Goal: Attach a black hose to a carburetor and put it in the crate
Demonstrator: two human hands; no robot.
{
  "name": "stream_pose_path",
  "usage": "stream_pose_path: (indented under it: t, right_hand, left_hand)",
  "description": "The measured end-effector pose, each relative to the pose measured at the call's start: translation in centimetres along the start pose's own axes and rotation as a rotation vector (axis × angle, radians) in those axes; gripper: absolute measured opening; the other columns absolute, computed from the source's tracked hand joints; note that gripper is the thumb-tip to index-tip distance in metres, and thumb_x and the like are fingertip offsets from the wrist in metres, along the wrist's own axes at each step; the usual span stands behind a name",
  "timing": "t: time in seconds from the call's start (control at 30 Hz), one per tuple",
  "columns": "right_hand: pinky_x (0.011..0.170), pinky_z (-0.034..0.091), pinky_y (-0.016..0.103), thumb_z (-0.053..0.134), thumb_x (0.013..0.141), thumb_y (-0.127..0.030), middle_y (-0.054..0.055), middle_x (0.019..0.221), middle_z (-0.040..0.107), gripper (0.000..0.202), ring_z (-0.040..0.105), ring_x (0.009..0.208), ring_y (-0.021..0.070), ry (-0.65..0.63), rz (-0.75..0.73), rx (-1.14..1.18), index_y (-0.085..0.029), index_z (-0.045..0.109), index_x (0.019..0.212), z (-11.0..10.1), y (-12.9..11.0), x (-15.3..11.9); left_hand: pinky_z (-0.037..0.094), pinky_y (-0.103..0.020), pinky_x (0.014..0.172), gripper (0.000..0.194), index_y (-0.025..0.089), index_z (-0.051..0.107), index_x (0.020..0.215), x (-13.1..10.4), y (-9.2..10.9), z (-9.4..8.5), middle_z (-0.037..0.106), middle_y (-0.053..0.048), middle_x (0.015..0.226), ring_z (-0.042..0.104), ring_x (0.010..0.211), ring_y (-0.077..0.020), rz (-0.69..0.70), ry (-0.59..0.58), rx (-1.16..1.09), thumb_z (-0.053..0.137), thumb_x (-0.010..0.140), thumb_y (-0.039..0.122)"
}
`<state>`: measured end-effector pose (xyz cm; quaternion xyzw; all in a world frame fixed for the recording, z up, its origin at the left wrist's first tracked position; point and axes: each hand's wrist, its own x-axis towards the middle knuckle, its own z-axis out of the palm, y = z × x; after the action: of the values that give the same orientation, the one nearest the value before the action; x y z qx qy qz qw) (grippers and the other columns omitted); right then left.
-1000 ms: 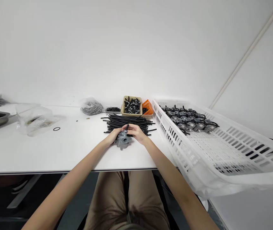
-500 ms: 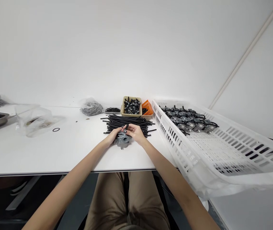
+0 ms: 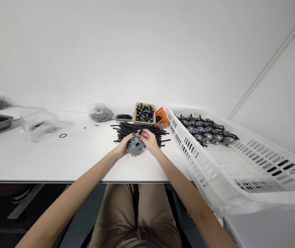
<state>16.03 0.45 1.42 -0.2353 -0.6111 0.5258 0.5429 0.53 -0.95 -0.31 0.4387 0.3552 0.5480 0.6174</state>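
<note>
Just above the tabletop I hold a grey metal carburetor (image 3: 135, 146), its round bore facing me. My left hand (image 3: 123, 144) is closed around its left side. On the upper right, the fingers of my right hand (image 3: 148, 139) pinch at the carburetor's top, beside a short black rubber piece (image 3: 140, 132) that sticks up there. What lies exactly under the right fingertips is hidden. Right behind both hands lies a pile of black rubber tubes (image 3: 129, 128).
A white slatted crate (image 3: 189, 155) on the right holds several carburetors (image 3: 209, 129). Behind the tubes stand a beige bin (image 3: 136, 119) of black-and-grey parts and an orange basket (image 3: 161, 113). Leftward lie bagged parts (image 3: 101, 114), a black ring (image 3: 63, 135), a plastic bag (image 3: 40, 125) and a metal tray (image 3: 4, 124).
The carburetor is turned slightly in my hands, and the black piece on top shows more upright. The whole view has shifted a little.
</note>
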Motion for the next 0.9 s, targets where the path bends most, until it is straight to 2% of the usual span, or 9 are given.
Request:
stream_pose_path:
  t: [0.1, 0.17, 0.23, 0.37, 0.47, 0.53, 0.7, 0.9]
  right_hand:
    - [0.081, 0.045, 0.031, 0.065, 0.079, -0.04, 0.005, 0.096, 0.066, 0.034, 0.061, 0.093, 0.0193, 0.032, -0.094, -0.243, -0.022, 0.057, 0.106, -0.6, 0.1, 0.1]
    - [0.086, 0.043, 0.032, 0.053, 0.088, -0.036, 0.006, 0.1, 0.065, 0.025, 0.059, 0.096, 0.0192, 0.066, -0.173, -0.482, -0.023, 0.058, 0.109, -1.1, 0.0, 0.0]
    - [0.092, 0.038, 0.036, 0.048, 0.091, -0.029, 0.006, 0.103, 0.065, 0.021, 0.055, 0.099, 0.0204, 0.093, -0.206, -0.738, -0.023, 0.061, 0.107, -1.6, -0.1, 0.0]
    - [0.094, 0.034, 0.041, 0.06, 0.085, -0.027, 0.008, 0.106, 0.062, 0.018, 0.048, 0.105, 0.0244, 0.03, -0.074, -1.074, -0.022, 0.067, 0.1, -2.4, 0.4, -0.2]
    - [0.093, 0.033, 0.043, 0.071, 0.077, -0.035, 0.007, 0.111, 0.057, 0.024, 0.044, 0.108, 0.0253, -0.082, -0.019, -1.145, -0.026, 0.07, 0.099, -2.6, 0.9, -0.3]
    - [0.093, 0.033, 0.043, 0.075, 0.074, -0.034, 0.006, 0.114, 0.053, 0.026, 0.042, 0.11, 0.0251, -0.122, -0.035, -1.164, -0.028, 0.071, 0.099, -2.6, 1.1, -0.4]
    - [0.091, 0.035, 0.04, 0.07, 0.077, -0.019, 0.005, 0.109, 0.053, 0.016, 0.044, 0.106, 0.0226, -0.127, -0.087, -1.17, -0.024, 0.068, 0.092, -2.3, 1.2, -0.4]
    - [0.091, 0.036, 0.04, 0.069, 0.079, -0.023, 0.006, 0.108, 0.053, 0.017, 0.044, 0.106, 0.0229, -0.151, -0.086, -1.157, -0.024, 0.067, 0.096, -2.0, 1.6, -0.4]
  left_hand:
    - [0.048, -0.024, 0.066, 0.04, 0.017, 0.063, 0.09, -0.1, 0.0, 0.1, 0.066, -0.003, 0.086, 0.061, 0.077, -0.0173, 0.066, -0.004, 0.034, 0.076, 0.066, 0.046]
    - [0.048, -0.025, 0.066, 0.043, 0.016, 0.063, 0.093, -0.1, 0.1, 0.1, 0.066, -0.003, 0.087, 0.061, 0.076, -0.0178, 0.07, 0.02, 0.022, 0.076, 0.066, 0.046]
    - [0.049, -0.027, 0.065, 0.047, 0.016, 0.063, 0.099, -0.2, 0.4, 0.1, 0.067, -0.005, 0.089, 0.062, 0.076, -0.0197, 0.05, 0.053, -0.024, 0.073, 0.067, 0.049]
    - [0.051, -0.03, 0.065, 0.046, 0.015, 0.065, 0.1, -0.2, 1.3, 0.1, 0.068, -0.008, 0.093, 0.064, 0.078, -0.0223, 0.084, 0.151, -0.136, 0.066, 0.07, 0.05]
    - [0.052, -0.029, 0.063, 0.04, 0.016, 0.065, 0.096, 0.0, 1.8, -0.1, 0.068, -0.008, 0.094, 0.063, 0.078, -0.0219, 0.155, 0.238, -0.172, 0.063, 0.072, 0.048]
    - [0.051, -0.028, 0.061, 0.039, 0.017, 0.065, 0.095, 0.2, 1.9, -0.3, 0.068, -0.006, 0.091, 0.063, 0.076, -0.021, 0.18, 0.279, -0.192, 0.062, 0.072, 0.048]
    - [0.052, -0.027, 0.059, 0.044, 0.016, 0.064, 0.097, 0.4, 1.9, -0.7, 0.068, -0.006, 0.089, 0.063, 0.074, -0.0205, 0.188, 0.292, -0.219, 0.062, 0.07, 0.051]
    - [0.052, -0.028, 0.061, 0.05, 0.016, 0.062, 0.102, 0.3, 1.8, -0.7, 0.068, -0.007, 0.095, 0.064, 0.079, -0.0219, 0.154, 0.288, -0.181, 0.062, 0.068, 0.053]
